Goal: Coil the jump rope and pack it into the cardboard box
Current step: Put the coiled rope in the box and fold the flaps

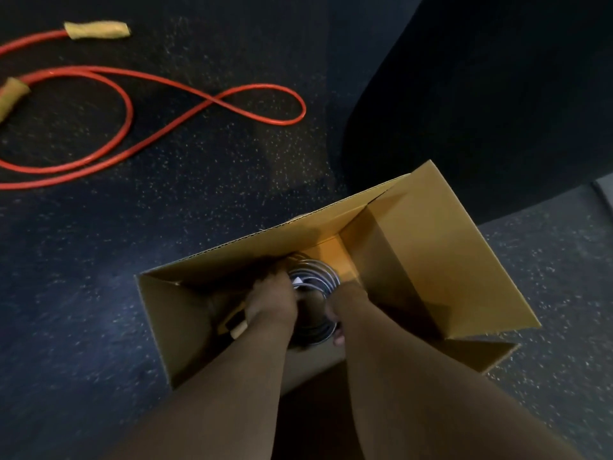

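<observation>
Reaching into the box (441, 247), my left hand (272, 302) and right hand (336, 322) both grip the coiled rope (315, 277).

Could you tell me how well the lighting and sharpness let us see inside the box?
Head view: the cardboard box is lit on its right wall, but its bottom is shadowed; both hands and the grey coiled rope look dim and slightly blurred.

A gym, judging by speckled rubber flooring (205, 194) and a red jump rope (129, 107).
</observation>
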Tool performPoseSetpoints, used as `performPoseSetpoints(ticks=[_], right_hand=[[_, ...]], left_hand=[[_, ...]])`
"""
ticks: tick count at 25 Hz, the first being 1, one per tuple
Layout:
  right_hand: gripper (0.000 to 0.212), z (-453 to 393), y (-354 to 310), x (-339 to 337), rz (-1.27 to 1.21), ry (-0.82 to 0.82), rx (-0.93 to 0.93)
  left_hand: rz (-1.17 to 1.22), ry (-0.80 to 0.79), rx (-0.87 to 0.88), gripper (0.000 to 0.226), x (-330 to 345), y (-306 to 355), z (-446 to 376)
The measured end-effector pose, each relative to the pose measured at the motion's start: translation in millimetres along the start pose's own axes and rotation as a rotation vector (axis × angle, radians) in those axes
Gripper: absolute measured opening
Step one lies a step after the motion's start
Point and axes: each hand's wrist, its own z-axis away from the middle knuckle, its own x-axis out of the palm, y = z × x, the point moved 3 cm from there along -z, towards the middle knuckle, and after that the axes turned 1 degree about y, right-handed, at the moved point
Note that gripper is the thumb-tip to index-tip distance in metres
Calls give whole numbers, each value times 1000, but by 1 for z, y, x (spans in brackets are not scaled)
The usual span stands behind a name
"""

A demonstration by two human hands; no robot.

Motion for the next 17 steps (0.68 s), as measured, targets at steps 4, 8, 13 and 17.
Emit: performPoseSetpoints(ticks=[4,8,13,17], right_hand=[[62,-9,-11,9,-55,153,-13],[73,-1,-15,11,28,68,-21],[70,58,-13,-27,71,-34,-186],[18,148,12,-93,116,382,-540]], left_hand=[[-21,-4,-27,61,12,0,-18],[36,-117,-57,72,23,-7,-16],[56,-78,57,73,-41,15,47],[-29,323,273,39,-109,12,107]])
